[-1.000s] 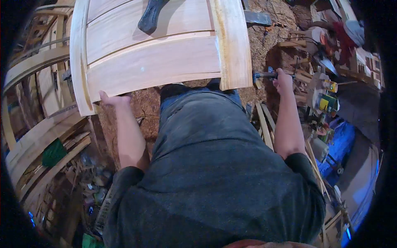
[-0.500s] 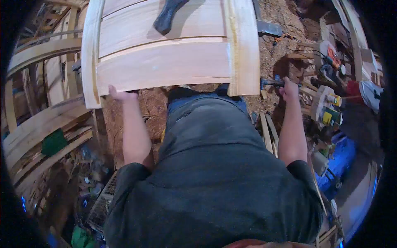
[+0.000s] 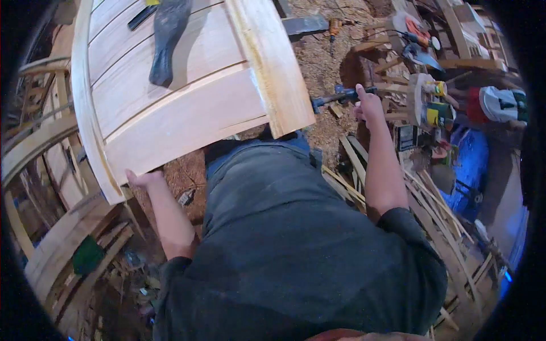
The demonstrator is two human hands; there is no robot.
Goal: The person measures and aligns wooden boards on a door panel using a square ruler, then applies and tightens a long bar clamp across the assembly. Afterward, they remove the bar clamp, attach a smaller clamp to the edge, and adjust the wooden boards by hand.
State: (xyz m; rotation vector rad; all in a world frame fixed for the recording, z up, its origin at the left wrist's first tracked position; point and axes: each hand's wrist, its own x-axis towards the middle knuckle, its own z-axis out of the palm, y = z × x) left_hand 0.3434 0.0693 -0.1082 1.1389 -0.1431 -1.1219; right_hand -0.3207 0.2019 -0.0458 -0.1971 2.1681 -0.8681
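A pale wooden panel (image 3: 187, 113) of several planks between two side rails lies in front of me. My left hand (image 3: 145, 179) is closed on its near edge at the left corner, thumb on top and the other fingers hidden underneath. Out past the right rail, my right hand (image 3: 369, 107) is closed around the dark handle end of a blue-black clamp (image 3: 335, 98), which reaches to the rail's side. On the planks rests a dark, handle-shaped tool (image 3: 165, 54); a small black and yellow object (image 3: 143, 16) lies beside it.
Wood shavings (image 3: 324, 54) cover the ground. At right are an orange power tool (image 3: 418, 37), cans on a round stand (image 3: 418, 102) and loose wooden strips (image 3: 438, 210). Curved wooden pieces (image 3: 68, 250) are stacked at left. A dark metal bar end (image 3: 304, 25) juts beyond the right rail.
The view has turned, so the panel appears slanted and shifted left, and more of the clamp shows. Both hands keep their holds; the right hand's fingers have shifted on the handle.
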